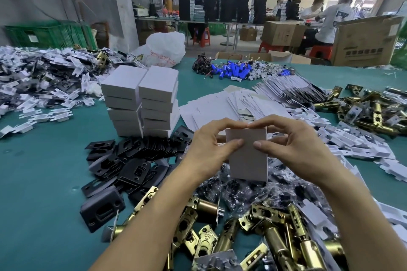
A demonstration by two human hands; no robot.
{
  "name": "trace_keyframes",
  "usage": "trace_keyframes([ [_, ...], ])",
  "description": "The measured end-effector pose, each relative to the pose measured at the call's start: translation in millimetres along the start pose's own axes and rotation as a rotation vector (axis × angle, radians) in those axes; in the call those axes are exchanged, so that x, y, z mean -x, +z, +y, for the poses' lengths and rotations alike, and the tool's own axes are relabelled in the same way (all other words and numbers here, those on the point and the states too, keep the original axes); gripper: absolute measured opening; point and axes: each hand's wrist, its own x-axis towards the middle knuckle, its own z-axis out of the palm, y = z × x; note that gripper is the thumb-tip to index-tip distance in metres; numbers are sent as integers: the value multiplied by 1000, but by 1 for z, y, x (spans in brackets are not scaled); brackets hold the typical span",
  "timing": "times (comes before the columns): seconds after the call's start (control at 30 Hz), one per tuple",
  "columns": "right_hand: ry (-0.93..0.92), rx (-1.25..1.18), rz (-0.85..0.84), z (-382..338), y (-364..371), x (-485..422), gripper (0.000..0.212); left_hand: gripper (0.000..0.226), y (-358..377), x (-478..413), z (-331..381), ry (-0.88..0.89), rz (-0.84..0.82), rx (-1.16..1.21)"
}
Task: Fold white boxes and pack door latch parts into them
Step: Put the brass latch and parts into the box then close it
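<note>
L hand [209, 149], R hand [293, 147] raised; fingers [229, 125] curled, pinching (index tips close)

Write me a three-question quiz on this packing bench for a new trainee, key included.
1. The left hand and right hand together hold: A) a screwdriver, B) a white box, C) a tape roll?
2. Fill in: the strike plates heaped at the foot of the stack of closed boxes are ____ in colour.
3. True or false: that stack stands to the right of the hands.

Key: 1 B. 2 black. 3 false, it stands ahead and to the left.
</note>
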Motion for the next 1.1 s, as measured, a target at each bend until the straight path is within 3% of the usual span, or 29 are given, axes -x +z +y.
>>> trace_keyframes([
  [0.17,-62,-61,95,0,3,0,32,38,-1,0,0,-85,53,-13],
  [0.3,-100,-340,237,-6,0,-2,31,58,-1,2,3,-308,-156,46],
  [0.37,-92,-433,280,-8,0,-3,33,56,0,3,4,-301,-207,167],
  [0.5,-47,-427,240,-4,3,-2,45,41,0,3,8,-237,-94,257],
  [0.67,-138,-328,231,-7,10,-3,46,50,3,2,10,-274,-25,288],
  [0.73,-168,-267,239,-8,14,-3,48,49,3,2,10,-301,0,243],
  [0.83,-166,-259,257,-8,18,-3,45,66,1,3,9,-326,39,129],
  [0.97,-133,-318,328,-9,16,-4,40,49,-2,1,10,-360,140,306],
  [1.1,-96,-364,372,-12,14,-5,38,56,1,-1,14,-408,184,489],
])
